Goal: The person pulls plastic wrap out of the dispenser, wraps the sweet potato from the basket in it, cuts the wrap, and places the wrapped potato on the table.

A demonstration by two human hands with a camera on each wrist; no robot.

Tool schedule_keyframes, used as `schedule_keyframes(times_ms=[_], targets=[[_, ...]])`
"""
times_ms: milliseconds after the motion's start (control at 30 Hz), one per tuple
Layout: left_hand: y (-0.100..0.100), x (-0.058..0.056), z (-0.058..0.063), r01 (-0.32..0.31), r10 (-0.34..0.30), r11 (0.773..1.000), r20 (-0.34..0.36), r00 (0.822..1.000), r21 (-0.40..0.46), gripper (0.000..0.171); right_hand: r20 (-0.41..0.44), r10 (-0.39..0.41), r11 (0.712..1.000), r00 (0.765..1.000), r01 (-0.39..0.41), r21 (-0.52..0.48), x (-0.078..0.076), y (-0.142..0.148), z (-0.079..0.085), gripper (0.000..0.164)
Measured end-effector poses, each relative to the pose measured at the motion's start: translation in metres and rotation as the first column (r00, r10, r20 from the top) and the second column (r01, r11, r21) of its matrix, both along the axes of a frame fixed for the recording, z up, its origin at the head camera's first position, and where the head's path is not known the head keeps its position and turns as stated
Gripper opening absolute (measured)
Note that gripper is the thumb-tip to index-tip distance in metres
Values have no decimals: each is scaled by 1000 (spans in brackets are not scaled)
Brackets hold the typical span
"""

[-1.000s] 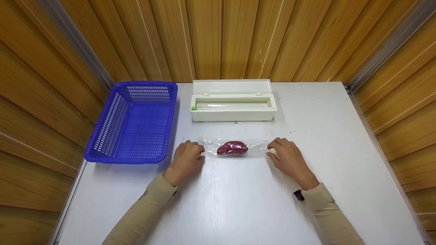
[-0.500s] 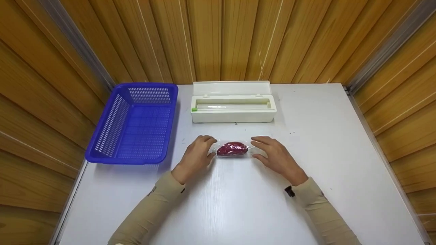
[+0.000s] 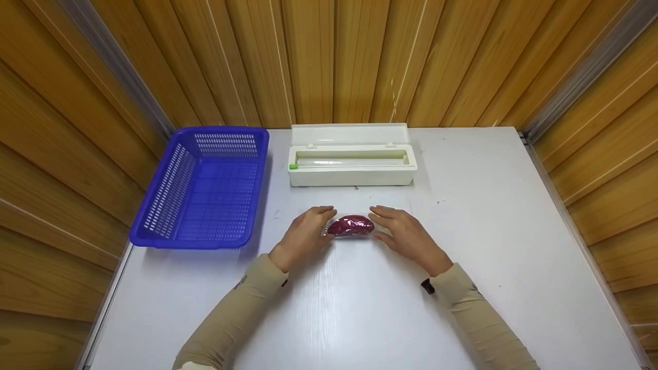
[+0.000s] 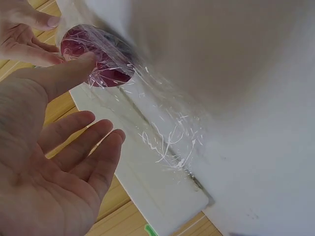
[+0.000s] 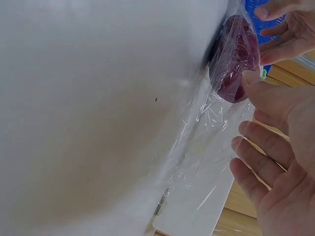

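A dark red sweet potato (image 3: 351,225), wrapped in clear cling film (image 4: 172,142), lies at the middle of the white table. At its left end is my left hand (image 3: 304,232), and at its right end my right hand (image 3: 406,235). In the left wrist view, the left thumb overlaps the sweet potato (image 4: 110,73) while the other fingers are loosely extended. The right wrist view has the right thumb (image 5: 256,83) at the near end of the sweet potato (image 5: 236,64), fingers apart. Loose film trails out from both ends.
Behind the sweet potato stands a white cling film box (image 3: 352,178), lid raised, with a film roll (image 3: 349,162) inside and a green slider (image 3: 293,166) at its left. A blue plastic basket (image 3: 136,234) sits at the left. Wooden panels (image 3: 354,61) enclose the table (image 3: 329,318).
Both hands have moved inward from the outer ends of the film to the ends of the sweet potato. Less spread film shows beside it; the sweet potato stays in place.
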State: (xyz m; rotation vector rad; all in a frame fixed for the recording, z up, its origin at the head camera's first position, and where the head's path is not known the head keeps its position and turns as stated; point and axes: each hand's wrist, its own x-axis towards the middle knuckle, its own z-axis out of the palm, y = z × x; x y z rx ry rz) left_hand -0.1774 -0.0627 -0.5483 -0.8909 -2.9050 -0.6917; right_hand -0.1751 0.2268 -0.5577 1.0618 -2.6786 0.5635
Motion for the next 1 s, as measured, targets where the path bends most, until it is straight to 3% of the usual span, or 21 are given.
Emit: schedule_keyframes(times_ms=[333,600,833,1000], targets=[[2,-4,-7,9,-9,1000,-3,1000,-27,56,32,-2,1000,999,3,-21,-1,-3,-7,46],[3,-7,-11,18,-18,1000,-15,1000,-12,23,60,-38,999,997,38,-7,0,-4,-8,48],[2,-8,-13,10,-10,1000,26,1000,-11,20,122,-77,997,990,78,2,0,-7,-8,48],[1,-7,-15,12,-12,1000,39,999,-9,18,196,-91,996,976,93,-4,-2,-9,-8,33]])
